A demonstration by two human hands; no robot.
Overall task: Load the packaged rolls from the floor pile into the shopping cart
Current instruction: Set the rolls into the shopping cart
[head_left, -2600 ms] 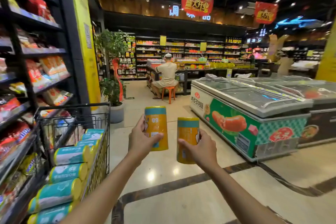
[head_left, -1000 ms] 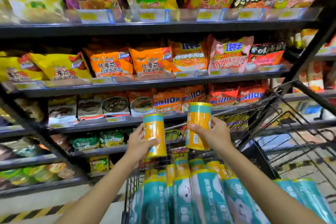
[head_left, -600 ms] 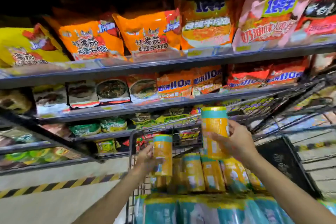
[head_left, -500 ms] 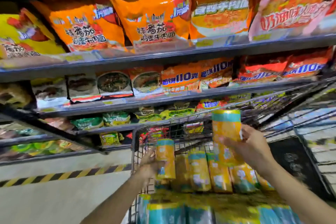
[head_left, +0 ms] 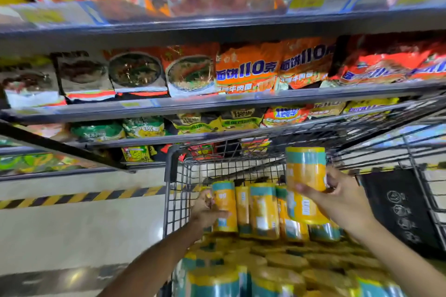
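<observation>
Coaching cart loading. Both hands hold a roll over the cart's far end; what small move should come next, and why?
Probably release the left roll from the left hand: it looks level with the upright row at the far end of the cart, at the row's left end. The right hand holds the right roll above that row, so it follows.

A supermarket aisle was shown: tiered metal shelves (head_left: 217, 103) were stocked with bright instant-noodle packets (head_left: 243, 67), price labels (head_left: 306, 1) were clipped along the shelf edges, and a wire shopping cart (head_left: 178, 190) was parked close in front of them.
</observation>
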